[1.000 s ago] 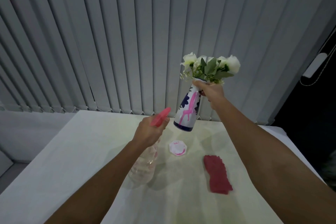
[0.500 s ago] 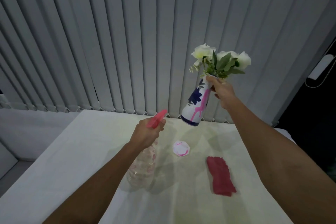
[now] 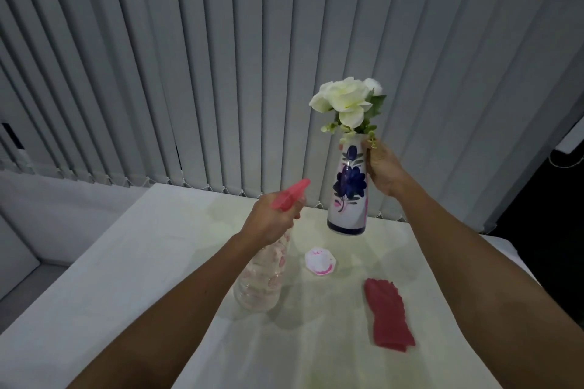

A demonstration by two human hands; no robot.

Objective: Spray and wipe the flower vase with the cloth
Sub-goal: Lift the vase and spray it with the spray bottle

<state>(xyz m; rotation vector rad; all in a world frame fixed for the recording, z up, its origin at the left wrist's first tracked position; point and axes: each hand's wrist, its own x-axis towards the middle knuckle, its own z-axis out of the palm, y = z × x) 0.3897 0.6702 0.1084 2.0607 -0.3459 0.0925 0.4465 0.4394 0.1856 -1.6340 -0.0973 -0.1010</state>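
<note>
While the right hand [image 3: 380, 169] grips the raised flower vase [image 3: 347, 189], the left hand [image 3: 271, 219] aims the clasped spray bottle [image 3: 264, 275] at it; the cloth [image 3: 387, 314] lies unused on the desk [image 3: 126, 262] below the right hand, so wiping likely remains.

The neck of the spray bottle [image 3: 264, 275] is covered by the left hand [image 3: 271, 222]. Part of the vase [image 3: 347, 186] neck is hidden behind the right hand [image 3: 384, 169]. Both arms and the counter [image 3: 126, 262] are cut off at the lower edge.

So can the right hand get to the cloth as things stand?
Probably not yet: the right hand is gripping the raised vase. The cloth lies uncovered on the table under that arm, so only the vase stops it.
</note>
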